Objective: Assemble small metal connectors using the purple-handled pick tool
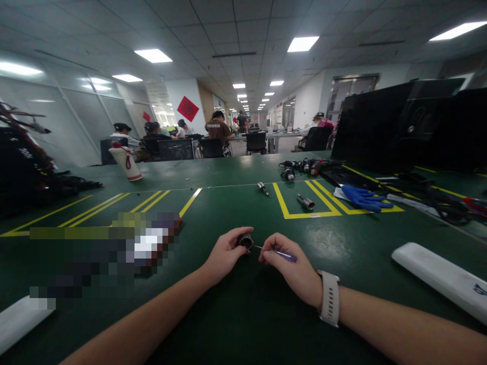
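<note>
My left hand (225, 254) is closed around a small cup-shaped metal part (245, 241), its hollow side turned towards me. In my right hand (292, 271) is a screwdriver (286, 255) with a purple see-through handle, pinched between thumb and fingers. Its thin shaft points left and the tip reaches the rim or inside of the metal part; exactly where it touches is too small to tell. Beyond my hands, another cup-shaped metal part with a stem (306, 202) lies inside a yellow-taped area. A smaller metal piece with a thin shaft (263, 189) rests left of that area.
Blue gloves (363, 196), cables and dark motor-like parts (289, 174) lie towards the back right of the green table (236, 203). A white long block (437, 274) is at right. A cup (127, 161) stands back left, with a pixelated patch nearer. Several people sit beyond.
</note>
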`<state>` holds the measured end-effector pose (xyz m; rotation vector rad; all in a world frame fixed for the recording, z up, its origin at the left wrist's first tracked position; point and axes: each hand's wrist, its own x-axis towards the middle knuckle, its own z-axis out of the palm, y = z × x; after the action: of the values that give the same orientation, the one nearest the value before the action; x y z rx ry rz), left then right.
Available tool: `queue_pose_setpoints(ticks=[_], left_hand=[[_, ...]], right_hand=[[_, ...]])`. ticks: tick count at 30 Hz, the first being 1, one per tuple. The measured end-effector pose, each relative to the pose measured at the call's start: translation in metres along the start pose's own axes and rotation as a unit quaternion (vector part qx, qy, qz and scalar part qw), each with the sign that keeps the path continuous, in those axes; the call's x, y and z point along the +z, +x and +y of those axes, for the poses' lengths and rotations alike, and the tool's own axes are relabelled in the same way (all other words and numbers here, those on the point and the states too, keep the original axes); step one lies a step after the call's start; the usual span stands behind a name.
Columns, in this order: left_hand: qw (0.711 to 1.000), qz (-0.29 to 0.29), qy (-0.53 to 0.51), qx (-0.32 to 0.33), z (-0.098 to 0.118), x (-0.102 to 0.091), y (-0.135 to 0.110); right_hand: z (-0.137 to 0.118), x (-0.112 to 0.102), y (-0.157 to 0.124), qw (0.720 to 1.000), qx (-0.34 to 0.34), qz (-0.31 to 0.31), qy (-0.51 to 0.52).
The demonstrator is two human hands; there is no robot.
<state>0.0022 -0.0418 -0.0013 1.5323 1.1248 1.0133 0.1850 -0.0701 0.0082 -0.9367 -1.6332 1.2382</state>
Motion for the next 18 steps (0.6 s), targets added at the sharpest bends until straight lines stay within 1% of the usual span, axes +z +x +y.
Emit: queue_pose_setpoints(ticks=[7, 12, 15, 18], left_hand=[[1.000, -0.008, -0.026, 0.008, -0.0024, -0.0013, 0.0005], [0.999, -0.016, -0.033, 0.000, -0.0007, -0.0009, -0.0012], [1.000, -0.005, -0.013, 0.006, 0.0020, 0.0000, -0.0024], [1.000, 0.009, -0.003, 0.011, 0.0043, 0.0009, -0.0028]], right_hand=[[-0.0036, 0.0012, -0.0011, 1.000, 0.006, 0.004, -0.014], [-0.0047, 0.0009, -0.0014, 0.999, 0.001, 0.028, 0.024], [-0.0025, 0.0010, -0.0018, 0.999, -0.014, 0.042, 0.024], [-0.0009, 0.0021, -0.0023, 0.999, -0.027, 0.038, 0.005]])
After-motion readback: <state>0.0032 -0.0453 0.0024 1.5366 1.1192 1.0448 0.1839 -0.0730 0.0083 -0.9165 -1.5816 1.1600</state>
